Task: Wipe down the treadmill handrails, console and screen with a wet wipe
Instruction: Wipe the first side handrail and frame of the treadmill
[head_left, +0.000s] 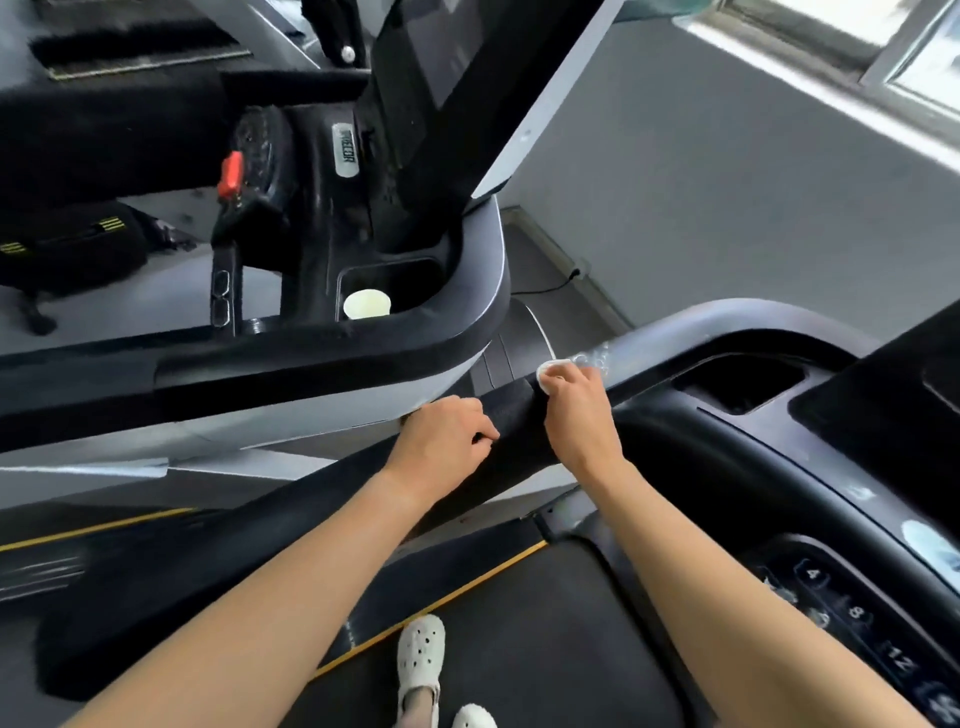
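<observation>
White crumpled wet wipe (546, 370): pinched in the curled fingers of the right hand (579, 410), pressed where the black foam-padded handrail (511, 423) met its grey metal bar (675, 330). Left hand (441, 441): curled over the same padding, just beside. Right of them: black console with numbered keys (854, 613). Below: white perforated clogs (421, 654) on the dark running belt (545, 649). Neighbouring treadmill: pale paper cup (366, 304) in its holder.
</observation>
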